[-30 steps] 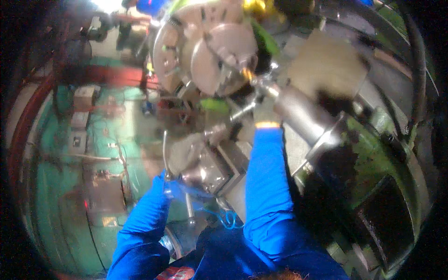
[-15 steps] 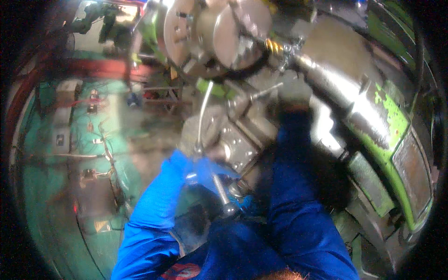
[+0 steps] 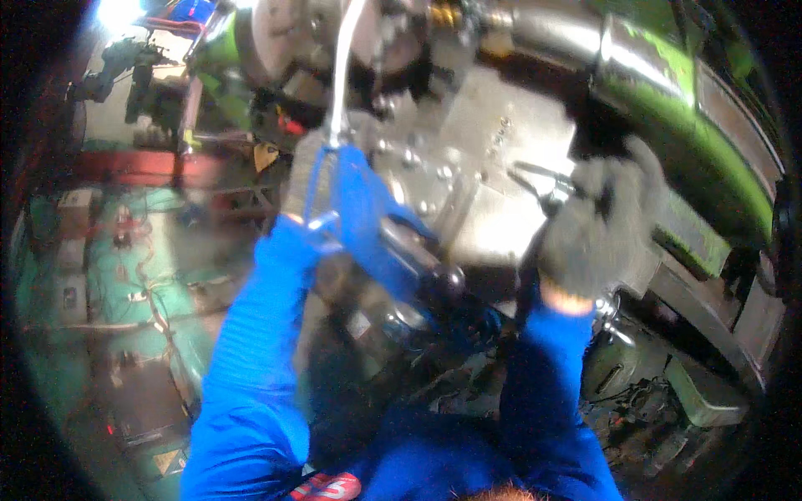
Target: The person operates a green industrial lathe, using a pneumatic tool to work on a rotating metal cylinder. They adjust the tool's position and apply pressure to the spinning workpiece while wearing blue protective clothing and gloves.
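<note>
My left hand, in a grey work glove, closes round a blue tool with a long pale curved tube rising from it toward the lathe chuck. Motion smears the tool, so its exact kind is unclear. It hangs left of the metal tool post. Beyond the flat metal plate, my right hand, also gloved, is curled beside thin dark metal prongs. Its fingers hide what they hold.
A shiny tailstock barrel with a yellowish drill bit lies at the top, along a green machine body. A dark knobbed lever sticks out toward me. Cables and boxes lie on the green floor at left.
The view has shifted. My left hand and the blue tool have moved farther from me. My right hand, dark and blurred before, now shows at the right beside the plate.
</note>
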